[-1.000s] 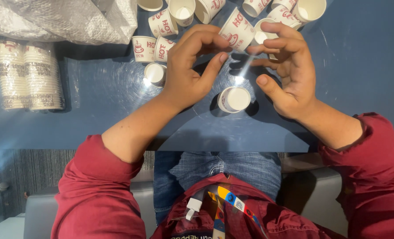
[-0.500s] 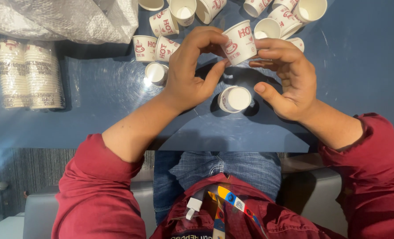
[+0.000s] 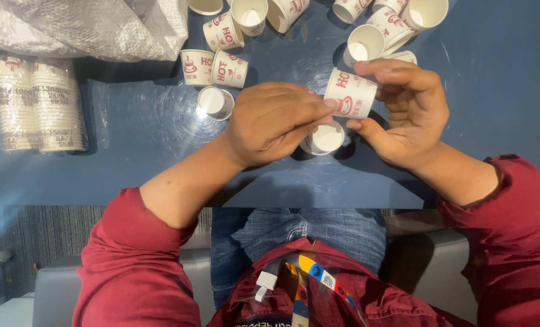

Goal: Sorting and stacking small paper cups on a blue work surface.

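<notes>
Your right hand grips a white paper cup with red print, lifted above the blue worktop. It lies on its side, long axis running left to right. Your left hand pinches its near rim. Another cup stands just below; loose cups lie scattered beyond.

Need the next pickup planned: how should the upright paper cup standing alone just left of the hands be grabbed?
Probably take the upright cup by its side wall just under the rim, coming down from above. Its open mouth faces up, and the blue table is bare to its left and front, leaving fingers room either side.
</notes>
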